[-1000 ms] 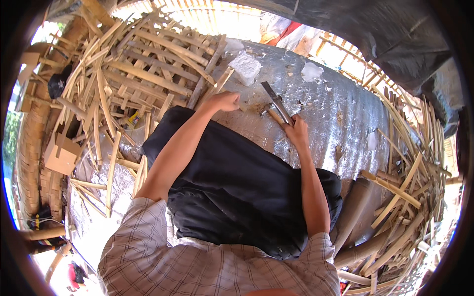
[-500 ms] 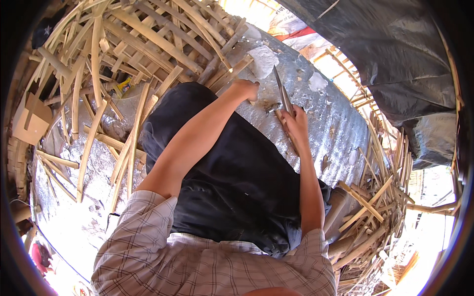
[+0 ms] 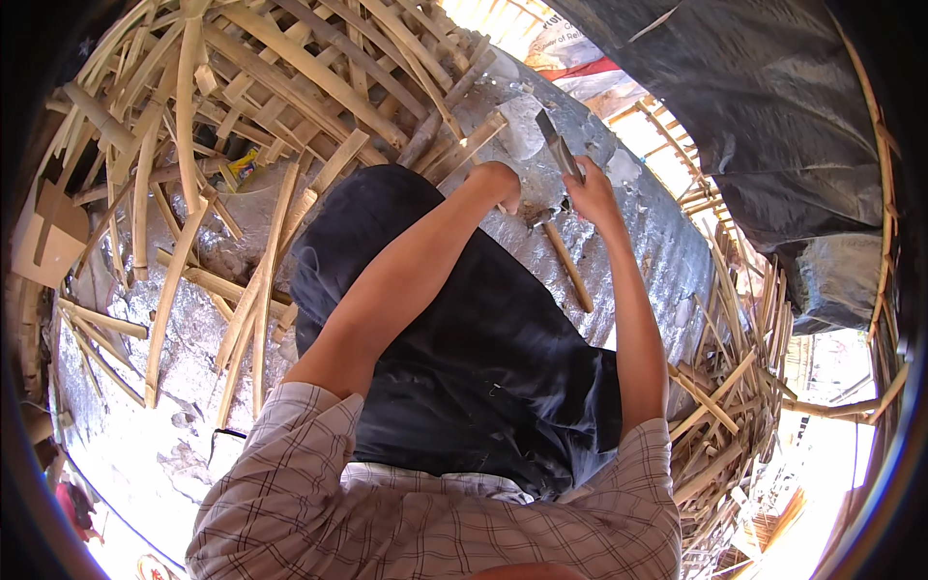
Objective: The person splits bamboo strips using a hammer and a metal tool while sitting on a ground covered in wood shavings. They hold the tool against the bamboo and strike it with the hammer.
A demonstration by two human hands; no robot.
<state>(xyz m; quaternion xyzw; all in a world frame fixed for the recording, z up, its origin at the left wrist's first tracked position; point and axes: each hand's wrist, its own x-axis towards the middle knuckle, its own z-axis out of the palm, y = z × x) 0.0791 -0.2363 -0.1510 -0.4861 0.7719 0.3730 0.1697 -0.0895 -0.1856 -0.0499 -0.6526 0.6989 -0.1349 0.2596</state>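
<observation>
My right hand [image 3: 592, 195] is wrapped round a knife [image 3: 558, 142] with a broad dark metal blade, which points up and to the left, away from me. Just beyond my black-clad knee is my left hand [image 3: 495, 184], its fingers curled closed; what they grip, if anything, is hidden. Between my hands and a little nearer to me, a hammer [image 3: 566, 264] with a wooden handle lies on the grey ground sheet. Its metal head is partly in shadow, close to my left fingers.
Split bamboo strips [image 3: 300, 72] are heaped at the far left, and some lie loose beside my left leg. Another bamboo pile [image 3: 720, 425] is at my right. A cardboard box [image 3: 50, 235] stands at the left edge. Black plastic sheeting [image 3: 764, 106] hangs at the upper right.
My right hand has risen away from me with the knife, uncovering the hammer's handle. My left hand has shifted slightly to the right in the picture.
</observation>
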